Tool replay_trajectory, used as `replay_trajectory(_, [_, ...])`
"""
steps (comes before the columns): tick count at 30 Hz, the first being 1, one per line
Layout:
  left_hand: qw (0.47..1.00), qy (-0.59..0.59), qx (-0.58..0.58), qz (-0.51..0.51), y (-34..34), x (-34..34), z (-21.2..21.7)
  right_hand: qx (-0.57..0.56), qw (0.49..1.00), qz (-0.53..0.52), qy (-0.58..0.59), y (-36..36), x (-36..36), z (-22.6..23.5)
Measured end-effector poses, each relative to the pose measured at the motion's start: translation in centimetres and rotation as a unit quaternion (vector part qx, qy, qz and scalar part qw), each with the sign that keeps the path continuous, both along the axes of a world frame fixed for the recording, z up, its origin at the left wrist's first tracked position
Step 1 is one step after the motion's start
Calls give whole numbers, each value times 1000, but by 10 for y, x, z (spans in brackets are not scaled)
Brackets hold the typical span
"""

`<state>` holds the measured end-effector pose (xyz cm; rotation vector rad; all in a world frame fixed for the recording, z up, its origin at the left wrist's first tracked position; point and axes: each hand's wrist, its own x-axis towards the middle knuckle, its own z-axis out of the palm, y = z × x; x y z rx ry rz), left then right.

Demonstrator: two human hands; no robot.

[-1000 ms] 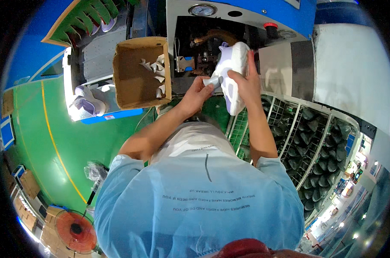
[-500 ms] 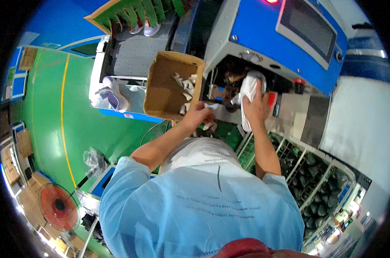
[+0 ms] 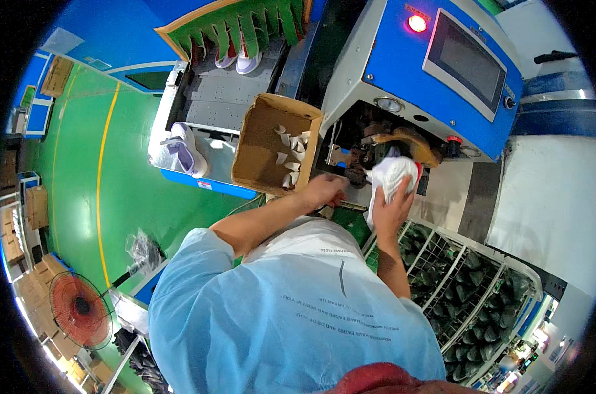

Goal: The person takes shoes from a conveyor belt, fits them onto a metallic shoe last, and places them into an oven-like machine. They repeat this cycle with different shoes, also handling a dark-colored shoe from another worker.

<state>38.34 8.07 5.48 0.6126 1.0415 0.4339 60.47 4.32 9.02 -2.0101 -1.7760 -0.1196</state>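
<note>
Item one: my right hand (image 3: 391,205), fingers wrapped tight around a white shoe upper (image 3: 391,176), which it holds up at the dark mouth of the blue machine (image 3: 403,62), just below the tan curved part (image 3: 408,141).

Item two: my left hand (image 3: 324,190), loosely curled beside the machine's mouth, near the bottom right corner of the cardboard box (image 3: 262,141); I cannot tell whether it grips anything.

Item three: the box, open-topped, with small white pieces (image 3: 290,150) along its right wall.

Item four: a finished white shoe (image 3: 186,151) on the grey surface (image 3: 222,102) left of the box; another pair (image 3: 240,60) at that surface's far edge.

Item five: a wire rack of dark shoe forms (image 3: 468,276), lower right.
</note>
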Motion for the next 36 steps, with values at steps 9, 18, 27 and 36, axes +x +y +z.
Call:
replay_trajectory(9, [904,-245,-273,-220,-27,25,-11,-208,967,146,-2,-128,-5,69])
replay_trajectory(18, [922,150,87,-346,-30,-39,30,-185,548,-97,810,-35,24,-17])
replay_trajectory(27, [896,212,275,-276,-34,-114,111,-70,697,-54,712,-104,-44,26])
replay_trajectory(36, [910,166,283,-254,-87,-53,108,130,749,-236,606,-256,73,127])
